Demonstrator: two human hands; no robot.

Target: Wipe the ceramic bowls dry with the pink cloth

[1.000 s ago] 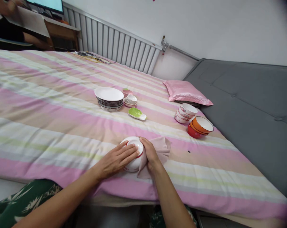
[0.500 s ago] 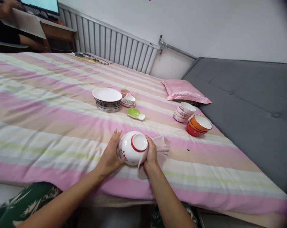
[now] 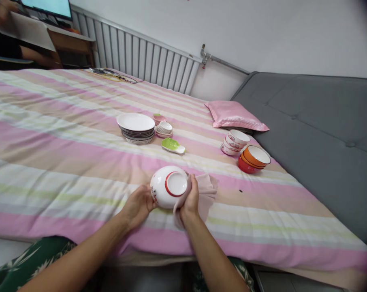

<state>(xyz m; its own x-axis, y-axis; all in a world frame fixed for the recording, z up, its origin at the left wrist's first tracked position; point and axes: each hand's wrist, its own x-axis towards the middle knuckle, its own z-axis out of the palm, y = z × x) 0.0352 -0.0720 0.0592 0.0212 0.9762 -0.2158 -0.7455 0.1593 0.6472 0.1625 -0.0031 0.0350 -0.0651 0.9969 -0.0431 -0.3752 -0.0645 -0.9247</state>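
A white bowl [image 3: 162, 182] with a red ring round its foot and a small dark-and-red print is tipped so that its base faces up toward me. My left hand [image 3: 138, 205] grips the bowl's left rim between thumb and fingers. On the other side, my right hand [image 3: 190, 201] presses a pale pink cloth [image 3: 207, 188] against the bowl, its fingers wrapped in the fabric. The cloth's loose end hangs out to the right. The bowl's inside is hidden from view.
Beyond the bowl, the striped bedspread [image 3: 80, 162] carries a stack of plates [image 3: 136, 122], small dishes [image 3: 164, 129] and a green-and-white dish [image 3: 173, 145]. White bowls [image 3: 234, 142] and orange-red bowls [image 3: 254, 158] stand at right, near a pink pillow [image 3: 236, 114]. A person [image 3: 7, 40] sits at far left.
The bowl has turned a little, its foot facing more toward me. My left hand has slid lower along the rim, its fingers drawn in from their raised position. The cloth stays in my right hand.
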